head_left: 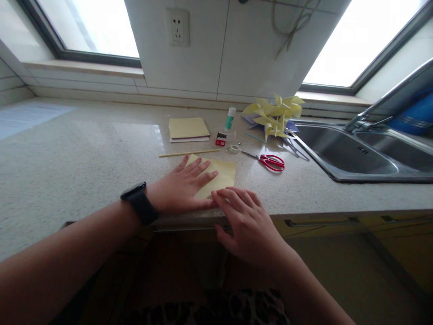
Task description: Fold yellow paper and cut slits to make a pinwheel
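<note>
A yellow sheet of paper (pixel 225 174) lies on the countertop near its front edge. My left hand (pixel 182 187) rests flat on the paper's left side, fingers spread, a black watch on the wrist. At the paper's lower right edge, the fingertips of my right hand (pixel 241 216) touch it; its fingers are stretched out and the thumb hangs apart below the counter edge. Just beyond the paper lie a thin yellow stick (pixel 189 153), a roll of clear tape (pixel 233 148) and red-handled scissors (pixel 272 161).
Behind the paper are a stack of coloured paper (pixel 189 128), a small red box (pixel 221 140) and a glue stick (pixel 230 118). Yellow and purple paper pinwheels (pixel 275 115) lie beside the steel sink (pixel 345 177). Printed sheets (pixel 30 117) are at far left.
</note>
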`<state>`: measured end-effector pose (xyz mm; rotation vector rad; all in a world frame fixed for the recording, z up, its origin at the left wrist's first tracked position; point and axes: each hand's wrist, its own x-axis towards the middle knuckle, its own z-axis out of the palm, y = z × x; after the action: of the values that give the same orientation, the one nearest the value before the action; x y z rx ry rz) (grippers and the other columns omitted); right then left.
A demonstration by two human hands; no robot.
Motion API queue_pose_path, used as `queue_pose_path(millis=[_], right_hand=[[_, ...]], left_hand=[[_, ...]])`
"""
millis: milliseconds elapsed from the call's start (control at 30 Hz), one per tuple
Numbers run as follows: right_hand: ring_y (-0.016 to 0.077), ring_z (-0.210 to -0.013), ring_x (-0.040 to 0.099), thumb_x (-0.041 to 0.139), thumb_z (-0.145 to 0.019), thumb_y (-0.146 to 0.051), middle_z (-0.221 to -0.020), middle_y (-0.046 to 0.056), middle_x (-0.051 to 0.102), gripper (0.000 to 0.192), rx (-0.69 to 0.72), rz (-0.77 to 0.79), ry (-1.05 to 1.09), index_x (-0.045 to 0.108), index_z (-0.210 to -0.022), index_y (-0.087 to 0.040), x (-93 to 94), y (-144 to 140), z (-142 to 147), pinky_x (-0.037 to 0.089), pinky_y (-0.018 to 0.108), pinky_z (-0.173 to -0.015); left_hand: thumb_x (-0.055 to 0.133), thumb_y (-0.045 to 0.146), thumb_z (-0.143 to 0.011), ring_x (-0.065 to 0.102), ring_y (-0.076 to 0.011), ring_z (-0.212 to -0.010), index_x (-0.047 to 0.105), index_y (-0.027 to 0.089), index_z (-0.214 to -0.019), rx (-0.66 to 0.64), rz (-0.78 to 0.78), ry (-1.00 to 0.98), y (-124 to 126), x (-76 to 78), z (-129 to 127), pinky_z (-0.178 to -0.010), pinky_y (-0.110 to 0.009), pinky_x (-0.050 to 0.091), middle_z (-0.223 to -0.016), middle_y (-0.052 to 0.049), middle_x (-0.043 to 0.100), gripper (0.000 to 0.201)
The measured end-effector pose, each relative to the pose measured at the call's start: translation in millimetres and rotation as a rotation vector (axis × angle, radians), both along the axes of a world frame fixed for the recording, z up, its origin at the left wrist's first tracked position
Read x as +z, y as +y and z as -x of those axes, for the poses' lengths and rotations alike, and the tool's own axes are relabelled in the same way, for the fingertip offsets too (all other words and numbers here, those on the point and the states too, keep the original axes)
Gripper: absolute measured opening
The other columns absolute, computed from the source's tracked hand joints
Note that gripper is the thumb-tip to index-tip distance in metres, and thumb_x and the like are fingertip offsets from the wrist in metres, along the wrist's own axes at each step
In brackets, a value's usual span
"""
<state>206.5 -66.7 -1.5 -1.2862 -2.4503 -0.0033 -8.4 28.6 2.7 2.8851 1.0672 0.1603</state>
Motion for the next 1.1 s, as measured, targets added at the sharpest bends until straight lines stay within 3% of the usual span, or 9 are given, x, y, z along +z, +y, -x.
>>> queue_pose_path(millis=[167, 433, 833, 1100], right_hand=[[0.0281, -0.117, 0.056, 0.058, -0.089, -0.02, -0.124, 0.012, 0.065, 0.04, 0.012, -0.035, 0.04, 0.06, -0.129, -0.015, -3.7, -1.0, -2.4, 0.045, 0.046, -0.104], [0.0274, -0.117, 0.058, 0.055, -0.089, -0.012, -0.115, 0.012, 0.067, 0.031, 0.024, -0.151, 0.102, 0.064, -0.119, -0.014, -10.8, -8.6, -12.0, 0.048, 0.045, -0.103], [0.0256, -0.117, 0.058, 0.056, -0.09, -0.008, -0.121, 0.012, 0.067, 0.037, 0.04, -0.167, 0.137, 0.061, -0.127, -0.011, -17.9, -20.5, -18.7, 0.047, 0.043, -0.104], [0.0271, -0.114, 0.057, 0.056, -0.089, -0.009, -0.12, 0.014, 0.065, 0.039, -0.028, -0.172, 0.131, 0.062, -0.128, -0.01, -21.9, -24.2, -13.9, 0.047, 0.044, -0.101]], left_hand=[[0.033, 0.082, -0.089, 0.018, -0.0359, -0.154, 0.034, 0.021, -0.155, -0.009, 0.005, -0.022, 0.9, -1.6, 0.7, -0.124, -0.057, -0.002, -0.166, -0.017, 0.026, 0.09], [0.026, 0.07, -0.098, 0.021, -0.0309, -0.154, 0.037, 0.023, -0.154, 0.011, 0.011, -0.01, 0.4, 1.3, 0.4, -0.125, -0.054, 0.0, -0.165, -0.013, 0.03, 0.074], [0.025, 0.07, -0.099, 0.021, -0.0302, -0.154, 0.036, 0.022, -0.155, -0.003, -0.01, 0.01, 1.4, 0.7, 0.3, -0.125, -0.054, 0.002, -0.165, -0.015, 0.03, 0.074], [0.029, 0.071, -0.097, 0.022, -0.0325, -0.154, 0.037, 0.019, -0.154, 0.012, -0.015, 0.01, -0.9, 1.9, -0.8, -0.125, -0.054, 0.003, -0.164, -0.017, 0.03, 0.078]])
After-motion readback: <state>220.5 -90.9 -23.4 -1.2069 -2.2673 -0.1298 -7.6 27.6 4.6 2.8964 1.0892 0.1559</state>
